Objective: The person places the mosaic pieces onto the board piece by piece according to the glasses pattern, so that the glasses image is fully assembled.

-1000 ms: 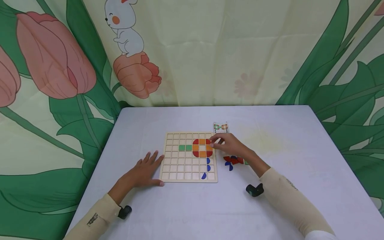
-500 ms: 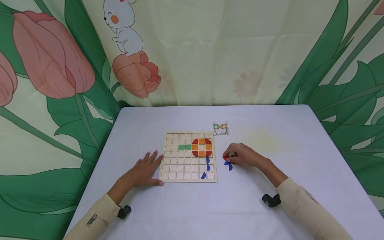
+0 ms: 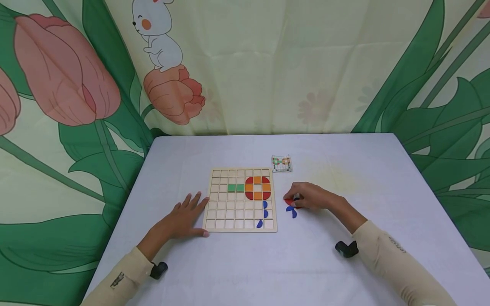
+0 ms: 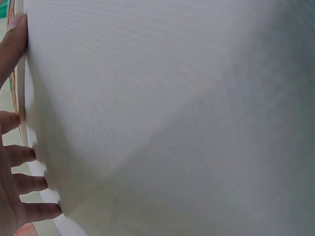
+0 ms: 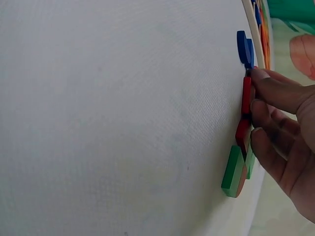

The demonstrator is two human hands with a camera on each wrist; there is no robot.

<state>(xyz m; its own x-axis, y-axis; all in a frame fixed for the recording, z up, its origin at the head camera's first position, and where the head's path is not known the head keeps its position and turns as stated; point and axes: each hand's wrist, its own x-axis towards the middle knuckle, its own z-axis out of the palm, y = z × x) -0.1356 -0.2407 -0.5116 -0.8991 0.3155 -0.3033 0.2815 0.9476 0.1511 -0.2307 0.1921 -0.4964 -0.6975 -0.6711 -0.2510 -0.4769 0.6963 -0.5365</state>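
Note:
A square wooden grid board (image 3: 226, 214) lies on the table, with orange squares and red rounded corners forming a ring at its upper right. Two green squares (image 3: 235, 188) adjoin the ring, and several blue pieces (image 3: 266, 213) lie below it. My left hand (image 3: 184, 217) rests spread at the board's left edge, thumb at the lower corner. My right hand (image 3: 309, 196) is bent over loose pieces right of the board, its fingertips at the red pieces (image 5: 246, 96); I cannot tell whether it pinches one. Green blocks (image 5: 233, 172) lie under that hand.
A small pattern card (image 3: 281, 163) lies behind the board's upper right corner. Loose blue pieces (image 3: 292, 211) lie between the board and my right hand. A white cloth covers the table (image 3: 245, 272), and a printed curtain (image 3: 268, 76) hangs behind it.
My right hand has left the ring's right side and moved right and down to the loose pieces, staying there over the last half second. My left hand stays at the board's edge.

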